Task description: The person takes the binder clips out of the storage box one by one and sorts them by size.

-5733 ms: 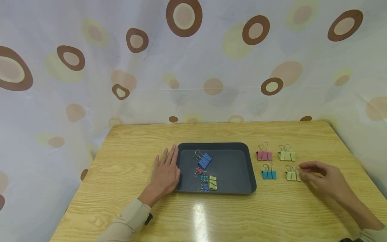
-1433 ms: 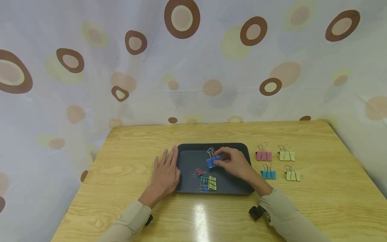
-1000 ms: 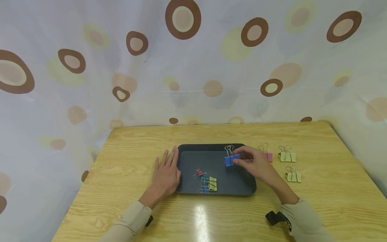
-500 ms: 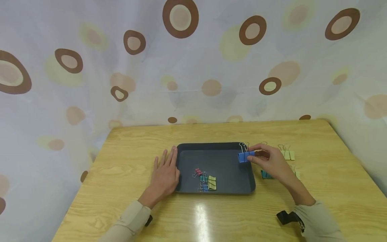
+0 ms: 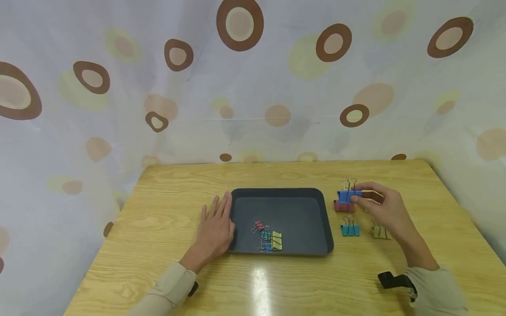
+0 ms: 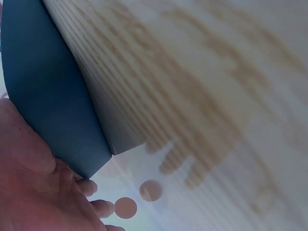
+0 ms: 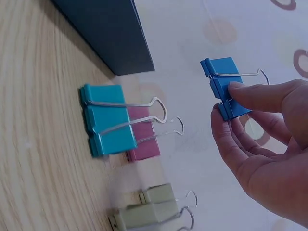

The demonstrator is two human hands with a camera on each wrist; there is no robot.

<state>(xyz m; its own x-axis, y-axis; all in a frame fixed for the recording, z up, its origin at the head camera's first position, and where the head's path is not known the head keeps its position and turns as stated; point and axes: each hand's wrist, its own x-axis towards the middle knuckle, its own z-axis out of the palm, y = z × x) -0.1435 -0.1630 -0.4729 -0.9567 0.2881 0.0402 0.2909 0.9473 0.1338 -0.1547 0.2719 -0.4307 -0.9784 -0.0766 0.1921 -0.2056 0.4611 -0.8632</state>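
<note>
My right hand (image 5: 384,206) pinches a blue binder clip (image 5: 349,196) between thumb and fingers, its wire handles pointing up. In the right wrist view the blue binder clip (image 7: 225,86) is held up off the table. It overlaps the pink binder clip (image 5: 344,206) in the head view. A teal binder clip (image 5: 350,230) stands just in front of the pink one. Under my right hand is a pale yellow binder clip (image 5: 380,232), partly covered. My left hand (image 5: 215,228) lies with straight fingers along the left side of the dark tray (image 5: 300,251).
Inside the tray, near its front, lie a small red clip (image 5: 258,225), a small teal clip (image 5: 265,235), a small blue clip (image 5: 267,247) and a yellow clip (image 5: 276,240). The wooden table (image 5: 174,184) ends at a patterned curtain (image 5: 189,105).
The blue binder clip, earlier lying in the tray, was picked up by my right hand and carried right, past the tray's rim, to above the pink clip. My left hand stays put.
</note>
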